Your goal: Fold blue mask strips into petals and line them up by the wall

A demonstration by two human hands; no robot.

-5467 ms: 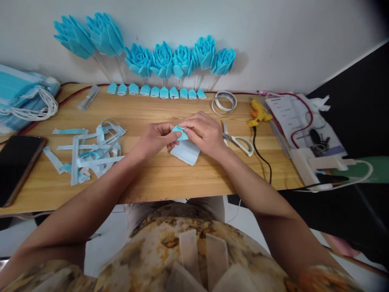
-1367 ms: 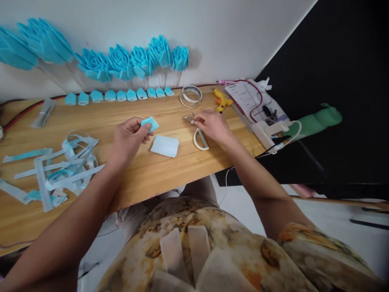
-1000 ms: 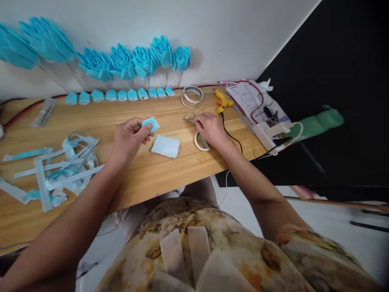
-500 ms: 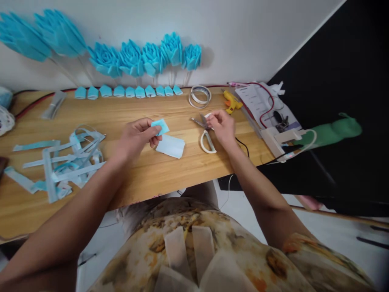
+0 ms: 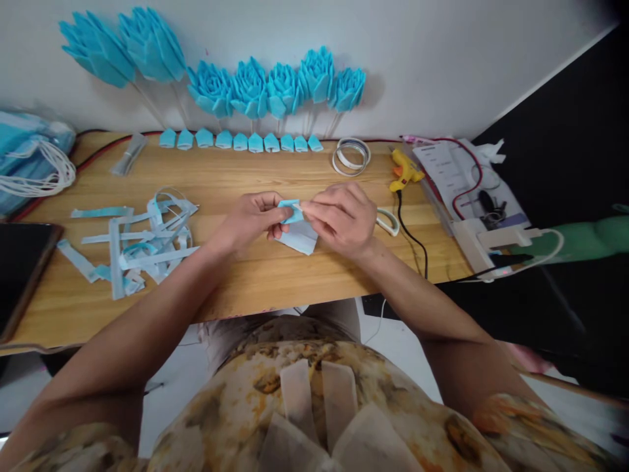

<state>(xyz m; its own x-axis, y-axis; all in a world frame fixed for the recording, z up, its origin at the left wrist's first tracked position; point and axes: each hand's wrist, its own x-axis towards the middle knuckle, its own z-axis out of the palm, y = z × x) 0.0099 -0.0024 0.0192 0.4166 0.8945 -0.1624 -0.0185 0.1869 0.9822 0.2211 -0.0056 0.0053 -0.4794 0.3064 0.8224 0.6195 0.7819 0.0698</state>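
Note:
Between the thumb and fingers of my left hand (image 5: pixel 258 219) is a small blue piece of non-woven fabric (image 5: pixel 291 211), held above the table. My right hand (image 5: pixel 341 219) meets it from the other side, thumb and forefinger pinched at its right edge; the fingers cover that corner. Under both hands lies a larger pale blue rectangle of fabric (image 5: pixel 299 238), partly hidden. Just right of my right hand, the white handle of the scissors (image 5: pixel 389 223) shows on the wood, its blades hidden behind the hand. A row of small folded blue petals (image 5: pixel 240 141) lines the table's back.
Blue fabric flowers (image 5: pixel 249 88) on sticks lean against the wall. Cut strips (image 5: pixel 152 236) lie in a heap at left, near a dark tablet-like slab (image 5: pixel 24 275). Tape rolls (image 5: pixel 351 157), a yellow glue gun (image 5: pixel 405 169) and a white power strip (image 5: pixel 474 246) are at right.
My right hand has left the scissors and moved left to the small blue piece, which my left hand still holds. The view has shifted left, showing more of the table's left end.

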